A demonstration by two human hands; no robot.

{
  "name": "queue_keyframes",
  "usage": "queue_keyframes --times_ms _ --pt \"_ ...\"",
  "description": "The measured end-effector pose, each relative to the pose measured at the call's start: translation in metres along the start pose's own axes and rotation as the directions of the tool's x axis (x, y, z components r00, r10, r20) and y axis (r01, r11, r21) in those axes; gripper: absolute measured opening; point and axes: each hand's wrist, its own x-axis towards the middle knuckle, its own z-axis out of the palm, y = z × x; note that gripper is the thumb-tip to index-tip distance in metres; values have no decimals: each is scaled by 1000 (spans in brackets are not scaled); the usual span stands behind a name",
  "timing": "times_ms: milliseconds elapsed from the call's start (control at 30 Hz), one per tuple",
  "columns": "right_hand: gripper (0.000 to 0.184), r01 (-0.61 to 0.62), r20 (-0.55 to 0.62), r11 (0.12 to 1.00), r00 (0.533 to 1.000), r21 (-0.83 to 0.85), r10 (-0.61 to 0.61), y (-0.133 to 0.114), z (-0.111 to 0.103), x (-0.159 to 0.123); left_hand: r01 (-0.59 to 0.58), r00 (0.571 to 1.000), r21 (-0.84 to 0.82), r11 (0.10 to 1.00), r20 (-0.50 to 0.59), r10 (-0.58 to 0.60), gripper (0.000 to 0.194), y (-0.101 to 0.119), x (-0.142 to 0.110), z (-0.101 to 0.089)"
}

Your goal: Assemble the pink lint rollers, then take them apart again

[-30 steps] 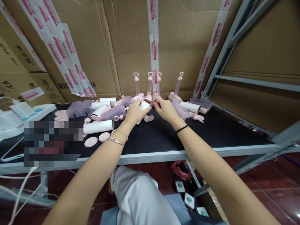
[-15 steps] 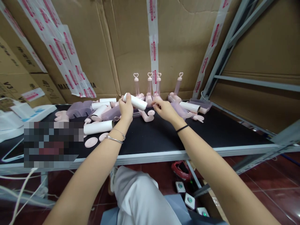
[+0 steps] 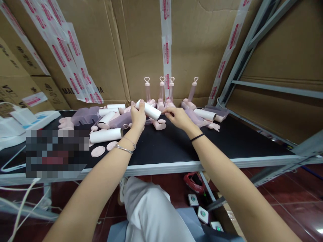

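My left hand (image 3: 138,116) is closed around a white cardboard tube (image 3: 152,112), which tilts down to the right above the table. My right hand (image 3: 176,117) hovers close to the tube's right end, thumb and fingertips pinched together; whatever they hold is too small to make out. Beneath the tube's right end lies a pale pink curved piece (image 3: 159,125). Behind both hands stand several pink tubes with heart-shaped tops, one of them a heart-topped tube (image 3: 147,89) at the left of the row.
Left of my hands lie purple translucent parts (image 3: 122,120), another white tube (image 3: 107,135) and a pink disc (image 3: 98,151). A white tube (image 3: 205,115) lies on the right. A power strip (image 3: 37,122) sits at the left. Cardboard (image 3: 138,50) walls the back; metal posts rise at right.
My left hand first drew the white tube left and up, turning it side-on, then shifted it slightly back to the right. My right hand stays nearly in place, fingers still pinched.
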Motion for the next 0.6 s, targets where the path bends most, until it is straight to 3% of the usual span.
queue_keyframes --times_ms 400,600 --pt "26 -49 89 995 994 -82 57 -7 -5 -1 -31 999 98 995 -4 32 66 0 -7 1" --pt "27 -45 127 989 990 -140 63 -3 -7 -1 -9 998 66 998 -59 13 53 0 -3 -1"
